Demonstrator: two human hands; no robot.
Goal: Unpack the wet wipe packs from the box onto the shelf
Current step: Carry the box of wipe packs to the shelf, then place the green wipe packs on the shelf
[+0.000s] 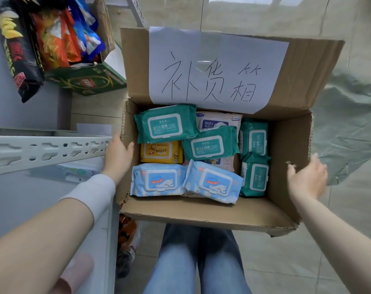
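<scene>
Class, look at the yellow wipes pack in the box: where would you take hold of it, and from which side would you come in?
Probably from above, with the grip across the yellow pack's left end. It lies flat, label up. A green pack overlaps its far edge and a blue pack its near edge, so only its top and its left end, toward the box wall, are free. The left hand is nearest.

Snack bags cropped at top edge
</scene>
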